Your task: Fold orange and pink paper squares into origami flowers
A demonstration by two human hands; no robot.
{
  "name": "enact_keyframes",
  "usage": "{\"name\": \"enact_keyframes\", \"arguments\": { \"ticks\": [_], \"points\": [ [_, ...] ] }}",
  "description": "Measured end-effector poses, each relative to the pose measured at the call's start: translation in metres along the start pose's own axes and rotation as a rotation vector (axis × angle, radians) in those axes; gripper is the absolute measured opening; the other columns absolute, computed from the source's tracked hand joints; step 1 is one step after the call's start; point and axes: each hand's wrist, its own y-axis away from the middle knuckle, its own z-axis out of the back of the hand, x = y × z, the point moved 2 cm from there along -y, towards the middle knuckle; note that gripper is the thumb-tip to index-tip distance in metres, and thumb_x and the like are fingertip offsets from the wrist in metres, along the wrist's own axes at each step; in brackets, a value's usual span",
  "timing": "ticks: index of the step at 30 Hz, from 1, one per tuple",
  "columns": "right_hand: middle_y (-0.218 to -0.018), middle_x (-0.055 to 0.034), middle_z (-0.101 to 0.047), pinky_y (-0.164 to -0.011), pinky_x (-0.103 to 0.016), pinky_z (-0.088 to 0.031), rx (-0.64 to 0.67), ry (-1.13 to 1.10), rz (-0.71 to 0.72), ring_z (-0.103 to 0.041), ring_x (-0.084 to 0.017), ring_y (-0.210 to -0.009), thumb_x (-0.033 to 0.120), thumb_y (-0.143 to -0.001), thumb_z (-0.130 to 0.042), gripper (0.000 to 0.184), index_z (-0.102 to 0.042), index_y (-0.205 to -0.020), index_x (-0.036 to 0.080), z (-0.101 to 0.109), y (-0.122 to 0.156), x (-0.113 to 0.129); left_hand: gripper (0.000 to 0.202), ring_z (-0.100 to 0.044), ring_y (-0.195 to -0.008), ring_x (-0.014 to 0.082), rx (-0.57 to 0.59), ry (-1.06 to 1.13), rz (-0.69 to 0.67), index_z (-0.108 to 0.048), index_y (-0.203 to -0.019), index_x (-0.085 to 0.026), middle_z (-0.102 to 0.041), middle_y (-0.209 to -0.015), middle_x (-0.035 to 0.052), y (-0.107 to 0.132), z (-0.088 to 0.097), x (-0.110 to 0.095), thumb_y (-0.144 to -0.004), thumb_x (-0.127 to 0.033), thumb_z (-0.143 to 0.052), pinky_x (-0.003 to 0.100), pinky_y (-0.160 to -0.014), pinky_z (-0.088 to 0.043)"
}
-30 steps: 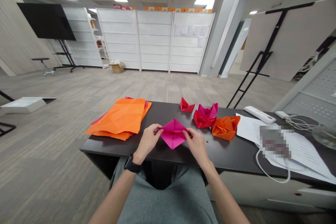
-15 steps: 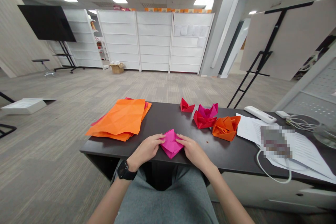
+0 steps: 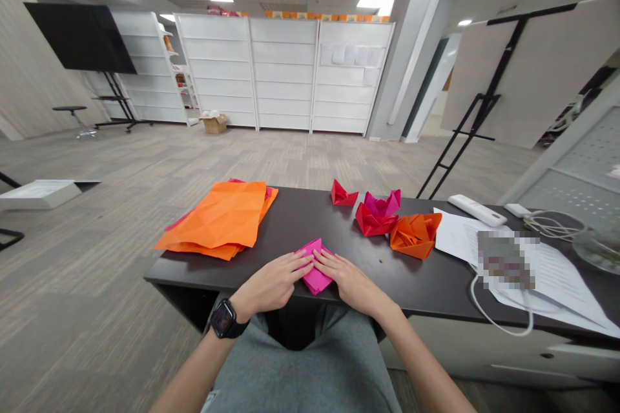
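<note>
A folded piece of magenta paper [image 3: 318,280] lies on the dark desk [image 3: 295,216] near its front edge, one corner toward me. My left hand [image 3: 278,279] rests on its left half with the fingers stretched out flat. From the other side, my right hand [image 3: 354,281] lies on the right half, fingers also extended. The fingertips of both hands almost meet at the paper's middle and cover part of its upper surface. Neither hand grips the paper; both press down on it from above.
Left on the desk is a stack of orange paper sheets [image 3: 227,216] with red ones beneath. Back right stand a small red folded piece [image 3: 343,193], a red and magenta one [image 3: 376,222] and an orange one [image 3: 415,237]. Printed papers [image 3: 562,290], a white cable [image 3: 504,329] and a white power strip [image 3: 477,210] lie farther right.
Both hands have slid inward from the paper's side corners to its middle, and the fingers now lie flat over it. The side corners look tucked in, making the paper narrower.
</note>
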Motion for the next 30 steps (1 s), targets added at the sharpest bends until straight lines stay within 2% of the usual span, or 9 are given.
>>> {"name": "enact_keyframes", "arguments": {
  "ticks": [3,6,10,12,18,22,26,28,30],
  "points": [
    [-0.158,-0.0040,-0.032,-0.119,-0.047,-0.027,0.004,-0.001,0.004,-0.025,-0.017,-0.148,-0.005,-0.075,-0.035,0.081,-0.036,-0.151,0.024,0.001,0.001,0.000,0.065,-0.036,-0.144,0.0214,0.044,0.005,-0.015,-0.045,-0.144,-0.024,-0.046,-0.151,0.0074,-0.001,0.002,-0.007,-0.083,-0.003,-0.046,0.045,-0.121,-0.025],
    [-0.159,-0.0056,-0.029,-0.120,-0.048,-0.026,0.013,0.002,0.016,-0.021,-0.018,-0.149,-0.003,-0.075,-0.036,0.080,-0.035,-0.151,0.021,0.005,0.002,0.006,0.053,-0.033,-0.145,0.0225,0.050,0.022,-0.005,-0.052,-0.138,-0.027,-0.044,-0.153,0.0064,0.001,0.003,-0.010,-0.088,-0.010,-0.049,0.046,-0.122,-0.020],
    [-0.161,-0.0069,-0.025,-0.122,-0.051,-0.016,-0.044,0.074,0.018,-0.013,-0.020,-0.151,0.000,-0.071,-0.039,0.084,-0.032,-0.153,0.017,0.009,0.004,0.021,0.055,-0.031,-0.146,0.0259,0.071,0.055,-0.004,-0.045,-0.145,-0.027,-0.038,-0.156,0.0078,0.004,0.003,-0.011,-0.091,-0.025,-0.056,0.048,-0.122,-0.019],
    [-0.161,-0.0073,-0.024,-0.123,-0.050,-0.016,-0.059,0.108,-0.003,-0.012,-0.020,-0.151,0.000,-0.070,-0.039,0.086,-0.028,-0.154,0.014,0.006,0.006,0.026,0.055,-0.033,-0.145,0.0267,0.079,0.061,-0.011,-0.044,-0.145,-0.029,-0.041,-0.155,0.0071,0.005,0.002,-0.011,-0.092,-0.029,-0.057,0.049,-0.121,-0.019],
    [-0.161,-0.0071,-0.024,-0.122,-0.047,-0.020,-0.004,0.064,-0.038,-0.017,-0.019,-0.150,0.002,-0.074,-0.038,0.082,-0.028,-0.154,0.016,-0.001,0.008,0.023,0.047,-0.036,-0.143,0.0260,0.074,0.070,-0.022,-0.049,-0.142,-0.032,-0.044,-0.153,0.0058,0.004,0.001,-0.010,-0.095,-0.034,-0.055,0.049,-0.121,-0.018],
    [-0.159,-0.0070,-0.032,-0.122,-0.048,-0.022,-0.081,-0.066,-0.037,-0.025,-0.018,-0.148,0.000,-0.076,-0.037,0.078,-0.034,-0.152,0.019,0.003,0.008,0.021,0.052,-0.036,-0.143,0.0243,0.046,0.142,0.011,-0.041,-0.147,-0.032,-0.043,-0.154,0.0057,0.006,0.004,-0.008,-0.097,-0.036,-0.053,0.048,-0.121,-0.020],
    [-0.157,-0.0074,-0.035,-0.120,-0.047,-0.028,-0.192,-0.217,-0.030,-0.028,-0.020,-0.147,-0.004,-0.075,-0.037,0.074,-0.047,-0.145,0.019,0.004,0.010,0.021,0.052,-0.030,-0.146,0.0232,-0.096,0.238,0.188,-0.032,-0.152,-0.028,-0.036,-0.158,0.0064,0.006,0.001,-0.002,-0.102,-0.036,-0.044,0.048,-0.122,-0.020],
    [-0.154,-0.0074,-0.041,-0.120,-0.049,-0.028,-0.187,-0.249,-0.022,-0.029,-0.021,-0.147,-0.004,-0.074,-0.037,0.073,-0.052,-0.141,0.020,0.004,0.010,0.020,0.049,-0.036,-0.143,0.0240,-0.213,0.274,0.348,-0.036,-0.150,-0.024,-0.042,-0.153,0.0094,0.003,-0.005,0.005,-0.102,-0.036,-0.042,0.047,-0.120,-0.025],
    [-0.153,-0.0072,-0.043,-0.121,-0.050,-0.026,-0.158,-0.263,-0.027,-0.029,-0.021,-0.146,-0.004,-0.074,-0.037,0.073,-0.053,-0.141,0.020,0.004,0.010,0.019,0.045,-0.050,-0.132,0.0253,-0.301,0.327,0.503,-0.044,-0.143,-0.021,-0.056,-0.140,0.0111,-0.001,-0.012,0.012,-0.101,-0.036,-0.044,0.046,-0.113,-0.036]
  ]
}}
